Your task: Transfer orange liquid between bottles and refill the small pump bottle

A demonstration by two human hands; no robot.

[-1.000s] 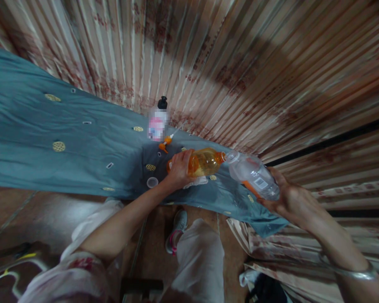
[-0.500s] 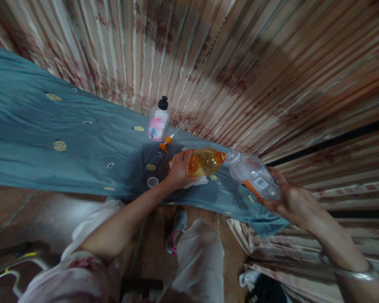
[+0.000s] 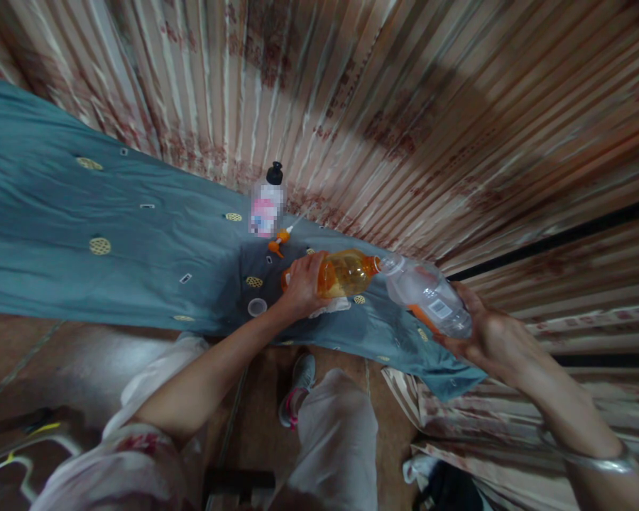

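Left hand [image 3: 302, 285] clamped the orange bottle [image 3: 347, 274]; right hand [image 3: 488, 339] clamped the clear bottle [image 3: 429, 294] near its base. Both bottles were tipped above the blue cloth [image 3: 42, 220], apparently mouth to mouth. Neither had visibly shifted within the last second; alignment held.

I see passage over the left stretch of the teal cloth [image 3: 47, 213]. Farther back, the black-capped bottle [image 3: 267, 207], orange pump [image 3: 280, 242] and pleated curtain [image 3: 298, 85] obstruct; the amber bottle [image 3: 348, 274] and clear bottle [image 3: 429, 299], mouth to mouth, bar the span between left hand [image 3: 303, 287] and right hand [image 3: 493, 337].
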